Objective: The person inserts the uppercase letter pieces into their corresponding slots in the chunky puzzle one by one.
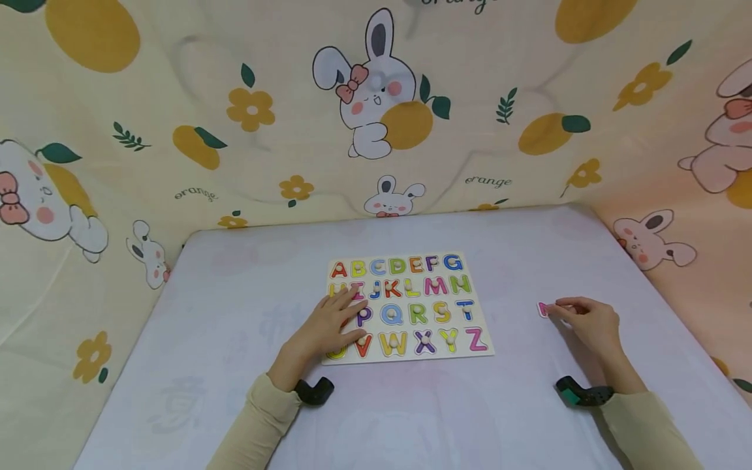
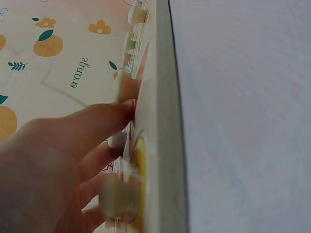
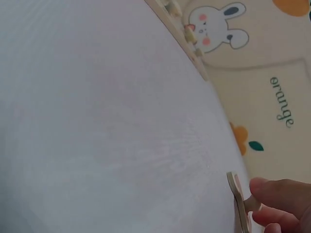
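Note:
A white wooden alphabet puzzle board (image 1: pixel 411 359) lies on the table, its coloured letters set in rows and many topped by pale knobs. My left hand (image 1: pixel 329 323) rests on the board's left side with fingers spread, covering some letters. In the left wrist view, the thumb (image 2: pixel 97 121) lies against the board's face among the knobs. To the right of the board, my right hand (image 1: pixel 587 323) pinches a small pink letter piece (image 1: pixel 542 310) between thumb and fingers. Seen from the right wrist, the piece (image 3: pixel 235 187) stands edge-on, its knob at the fingertips. The pink Z (image 1: pixel 476 339) shows no knob.
A white cloth (image 1: pixel 247 365) covers the table. Behind and at the sides hangs a cream curtain (image 1: pixel 264 65) printed with rabbits and oranges. Dark camera mounts (image 1: pixel 315 391) sit on both wrists, close over the tabletop.

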A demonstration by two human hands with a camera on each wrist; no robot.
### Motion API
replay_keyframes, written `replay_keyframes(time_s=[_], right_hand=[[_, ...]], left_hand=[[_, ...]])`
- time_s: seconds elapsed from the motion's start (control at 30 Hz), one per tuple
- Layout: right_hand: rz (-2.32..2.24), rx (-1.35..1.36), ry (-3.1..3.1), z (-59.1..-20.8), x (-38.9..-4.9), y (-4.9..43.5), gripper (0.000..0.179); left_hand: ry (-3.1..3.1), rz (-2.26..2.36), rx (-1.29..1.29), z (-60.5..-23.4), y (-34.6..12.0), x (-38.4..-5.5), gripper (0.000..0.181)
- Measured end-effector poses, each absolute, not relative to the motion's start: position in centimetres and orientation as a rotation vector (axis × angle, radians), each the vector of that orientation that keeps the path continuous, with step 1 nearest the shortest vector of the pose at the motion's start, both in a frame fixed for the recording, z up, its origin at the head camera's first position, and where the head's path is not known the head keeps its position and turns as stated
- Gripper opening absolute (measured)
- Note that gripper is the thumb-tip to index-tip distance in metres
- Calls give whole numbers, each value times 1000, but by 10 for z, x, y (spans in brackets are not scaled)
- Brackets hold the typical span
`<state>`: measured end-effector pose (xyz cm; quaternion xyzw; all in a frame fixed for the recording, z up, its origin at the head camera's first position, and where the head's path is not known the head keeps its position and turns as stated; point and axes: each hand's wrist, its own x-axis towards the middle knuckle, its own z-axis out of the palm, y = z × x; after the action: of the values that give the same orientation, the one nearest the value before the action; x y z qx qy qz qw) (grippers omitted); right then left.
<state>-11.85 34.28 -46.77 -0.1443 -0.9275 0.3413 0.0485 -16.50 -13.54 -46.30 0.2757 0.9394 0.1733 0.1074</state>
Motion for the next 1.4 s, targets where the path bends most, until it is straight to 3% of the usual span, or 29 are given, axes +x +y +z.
replay_keyframes(time_s=[0.17,0.4,0.57,0.93,1.4], right_hand=[[1029,-377,-2876,-468,-117,346,46],[962,-106,-2941,-467,-118,355,32],[952,-68,-2941,-462,-120,352,26],[1114,46,-2931,-459,-117,305,18],[1326,84,-2952,-462,-113,250,22]], left_hand=[[2763,498,820,-462,-136,-163,60],[2771,502,804,-462,-136,-160,61],[2768,491,786,-462,-136,-159,62],[2760,493,759,-462,-136,-160,63],[2738,496,740,-461,-136,-167,63]])
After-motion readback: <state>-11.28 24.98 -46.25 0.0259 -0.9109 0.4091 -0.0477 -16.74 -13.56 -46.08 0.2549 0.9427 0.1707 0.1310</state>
